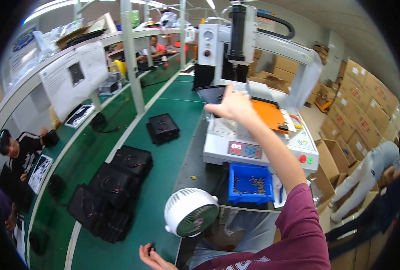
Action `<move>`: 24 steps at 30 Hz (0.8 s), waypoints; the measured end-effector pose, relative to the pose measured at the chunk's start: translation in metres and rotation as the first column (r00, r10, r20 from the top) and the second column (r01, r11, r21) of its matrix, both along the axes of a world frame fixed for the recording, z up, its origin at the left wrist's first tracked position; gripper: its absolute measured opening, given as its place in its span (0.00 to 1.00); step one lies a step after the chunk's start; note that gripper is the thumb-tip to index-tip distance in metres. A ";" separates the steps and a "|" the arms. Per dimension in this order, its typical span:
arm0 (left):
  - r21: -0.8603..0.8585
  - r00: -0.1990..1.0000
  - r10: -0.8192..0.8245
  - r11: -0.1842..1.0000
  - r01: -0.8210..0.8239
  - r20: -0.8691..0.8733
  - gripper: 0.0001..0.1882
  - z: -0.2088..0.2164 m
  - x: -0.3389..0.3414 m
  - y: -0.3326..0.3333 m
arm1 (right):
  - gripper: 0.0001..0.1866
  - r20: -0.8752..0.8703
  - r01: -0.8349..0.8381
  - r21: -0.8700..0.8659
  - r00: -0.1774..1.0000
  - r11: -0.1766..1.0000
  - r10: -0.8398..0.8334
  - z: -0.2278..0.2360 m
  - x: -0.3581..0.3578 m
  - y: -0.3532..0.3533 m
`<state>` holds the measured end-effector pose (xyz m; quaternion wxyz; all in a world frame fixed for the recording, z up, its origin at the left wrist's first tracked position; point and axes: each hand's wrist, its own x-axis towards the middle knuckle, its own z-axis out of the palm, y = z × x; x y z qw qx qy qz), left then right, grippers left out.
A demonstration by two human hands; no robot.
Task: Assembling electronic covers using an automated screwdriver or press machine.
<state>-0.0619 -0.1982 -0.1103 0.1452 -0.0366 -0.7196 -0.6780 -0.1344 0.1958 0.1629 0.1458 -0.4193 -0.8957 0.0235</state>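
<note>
A: What is nearest the right hand?
B: A dark panel. It sits just left of that hand, between the thumb and the forefinger as seen from above. It looks flat and smooth, charcoal to black, with a corner pointing out to the left; its other side is hidden by the fingers.
A: Is the hand gripping it?
B: I cannot tell. Thumb and forefinger are spread wide apart, and the contact is too small to make out.
A: And the left hand?
B: Low and close to the body, its fingers curled together on a small black piece, too small to make out further.
A: What lies around the right hand?
B: Just to its right, an orange plate with a black edge. Both are over a white machine. Nearer the body than that hand, a blue box holds small metal bits.
A: Farther out?
B: Well left of the right hand, a small pile of flat black cases. Beyond the left hand and to its left, a bigger pile, wires curling on top. Both lie on a green table. A white fan stands just beyond the left hand, to its right.
</note>
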 end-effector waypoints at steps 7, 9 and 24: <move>-0.042 0.999 -0.051 0.998 0.050 -0.009 0.20 0.002 0.000 0.004 | 0.61 0.095 0.443 -0.069 0.895 0.894 -0.436 -0.017 0.103 0.096; -0.027 1.000 -0.029 0.999 0.029 0.000 0.20 0.002 -0.001 0.005 | 0.61 0.105 0.430 -0.103 0.901 0.897 -0.421 -0.023 0.107 0.107; -0.060 0.998 0.046 0.997 -0.048 -0.042 0.19 0.015 0.007 0.004 | 0.49 0.230 0.527 -0.225 0.846 0.820 -0.481 0.002 0.086 0.084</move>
